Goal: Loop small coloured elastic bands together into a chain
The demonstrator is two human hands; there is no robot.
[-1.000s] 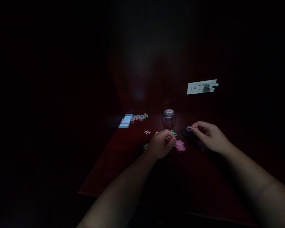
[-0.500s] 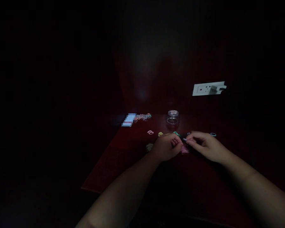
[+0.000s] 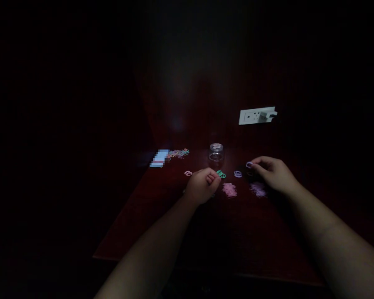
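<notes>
My right hand (image 3: 276,174) pinches a small light purple hair tie (image 3: 249,165) between thumb and fingertips, raised slightly over the table. Below it lies a pile of thin purple bands (image 3: 258,189). My left hand (image 3: 204,185) is closed, its fingers curled in; whatever may be in them is hidden. Right by its fingertips are several green hair ties (image 3: 221,175). Between the hands sit purple hair ties (image 3: 237,174) and a pile of thin pink bands (image 3: 229,190). Pink hair ties (image 3: 188,173) lie to the left of my left hand, which covers part of the row.
A clear lidded jar (image 3: 216,153) stands behind the row. At the back left, a mixed heap of coloured bands (image 3: 180,153) lies beside a phone with a lit screen (image 3: 160,158). A wall socket (image 3: 257,116) holds a plug. The dark red table (image 3: 137,224) ends at the left.
My right hand has moved away from my left, carrying the purple hair tie up and to the right. The purple ties and both pink and purple piles now show. The view has shifted right.
</notes>
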